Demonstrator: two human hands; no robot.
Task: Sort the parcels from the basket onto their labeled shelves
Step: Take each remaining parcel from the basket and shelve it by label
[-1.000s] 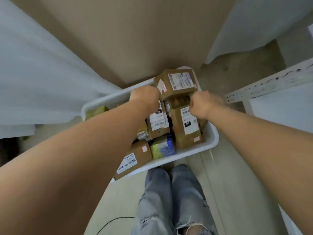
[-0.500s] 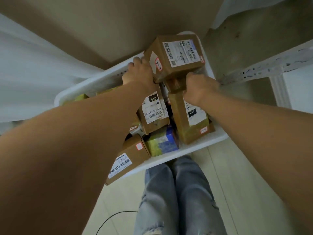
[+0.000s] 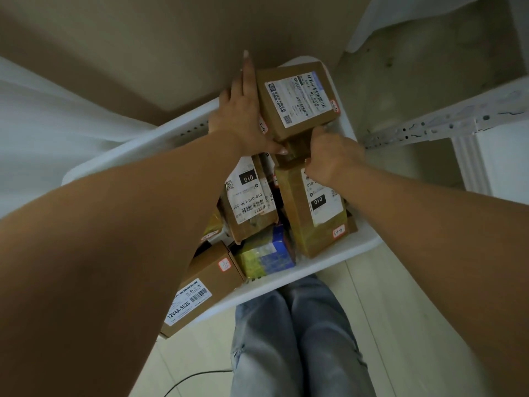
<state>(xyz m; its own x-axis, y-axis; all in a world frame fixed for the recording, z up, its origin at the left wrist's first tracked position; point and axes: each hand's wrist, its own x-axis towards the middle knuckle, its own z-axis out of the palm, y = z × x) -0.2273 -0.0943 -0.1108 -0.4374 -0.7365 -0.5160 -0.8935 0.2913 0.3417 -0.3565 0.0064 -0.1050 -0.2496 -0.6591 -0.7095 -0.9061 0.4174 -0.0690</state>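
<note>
A white basket [image 3: 337, 255] full of parcels stands in front of me. Above its far end I hold a brown cardboard parcel [image 3: 294, 100] with a white shipping label on top. My left hand [image 3: 243, 116] lies flat against the parcel's left side, fingers stretched out. My right hand [image 3: 329, 157] is closed under its near corner. Below them lie two brown parcels marked 010 [image 3: 250, 196] [image 3: 312, 207], a blue and yellow parcel [image 3: 266, 255] and a brown box marked 12V4A-5525 [image 3: 200, 287].
A white perforated shelf rail [image 3: 446, 126] runs at the right, with a white post [image 3: 469, 164] below it. A beige wall panel [image 3: 171, 47] rises behind the basket and white sheeting [image 3: 57, 118] hangs at the left. My jeans-clad legs [image 3: 297, 339] and a black cable [image 3: 194, 379] are below.
The labeled parcel has risen out of the pile between both hands. My left hand has opened flat along its side, and the view has tipped further down.
</note>
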